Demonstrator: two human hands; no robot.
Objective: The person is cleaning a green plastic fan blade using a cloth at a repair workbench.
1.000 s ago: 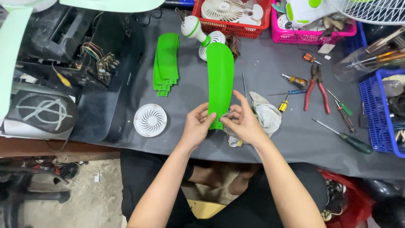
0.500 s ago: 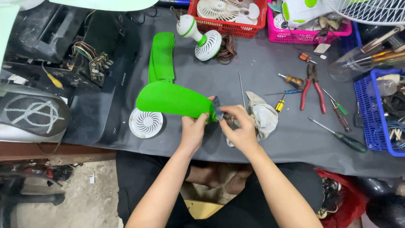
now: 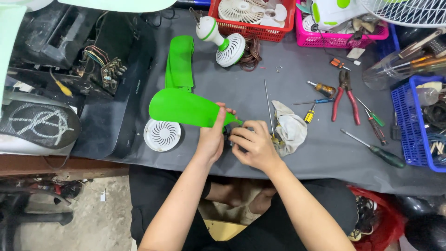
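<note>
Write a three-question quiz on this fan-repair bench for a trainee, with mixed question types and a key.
1. True or false: the left hand rests on the green fan blade.
2. Which tool with red handles lies right of the cloth? A) pliers B) hammer C) scissors
3. Fill in: the round white grille lies partly under the green fan blade, on the ____ mat.

Key: 1 true; 2 A; 3 grey. The right hand covers a small dark part at the blade's narrow end, too hidden to identify.
</note>
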